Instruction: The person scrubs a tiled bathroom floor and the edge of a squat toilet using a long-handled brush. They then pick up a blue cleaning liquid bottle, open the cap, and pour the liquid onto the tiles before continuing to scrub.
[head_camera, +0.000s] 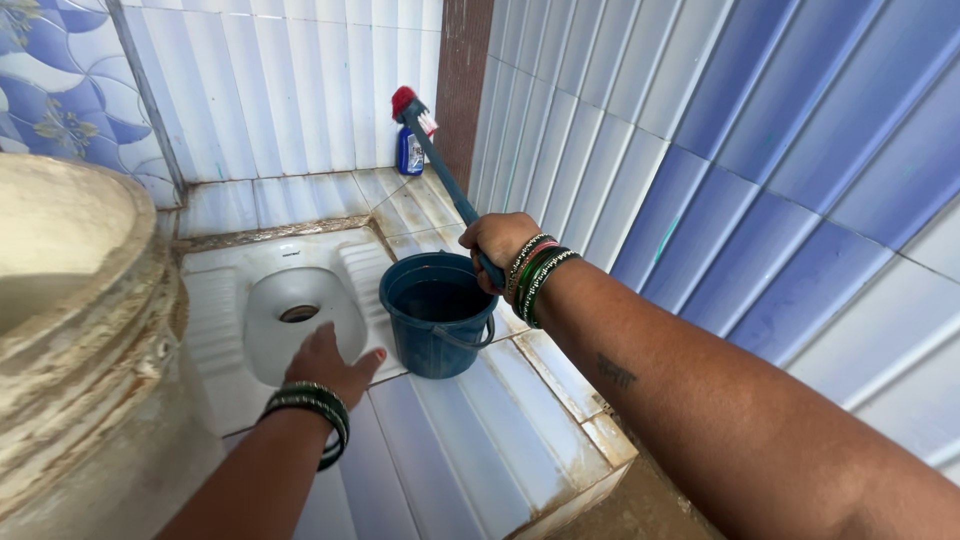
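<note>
Presently, one blue bucket (437, 313) stands on the raised tiled floor (470, 440) and serves as the reference point. Counted: one bucket, one toilet brush (441, 165), one squat toilet pan (290, 310), one blue bottle (409, 151), one large weathered drum (70, 330), two hands.

The bucket holds dark water and its wire handle hangs down its near side. The white squat toilet pan lies just left of the bucket, set into the floor. The blue bottle stands well behind the bucket, in the corner where two walls meet. The drum, stained and ridged, rises far left of the bucket, past the pan.

The floor is pale ribbed tile with rust-brown grout lines; its near right edge drops to a brown lower level. The walls carry white and blue-violet ribbed tile, with patterned blue tile at upper left.

The right hand (497, 246), above the bucket's right rim, is clamped round the lower end of the brush handle. The brush's long axis runs diagonally from that hand up and away toward the corner, its red and white bristle head uppermost, beside the bottle.

The left hand (335, 362), left of the bucket, rests with fingers spread flat on the pan's near edge, gripping nothing. Both wrists carry green bangles.
</note>
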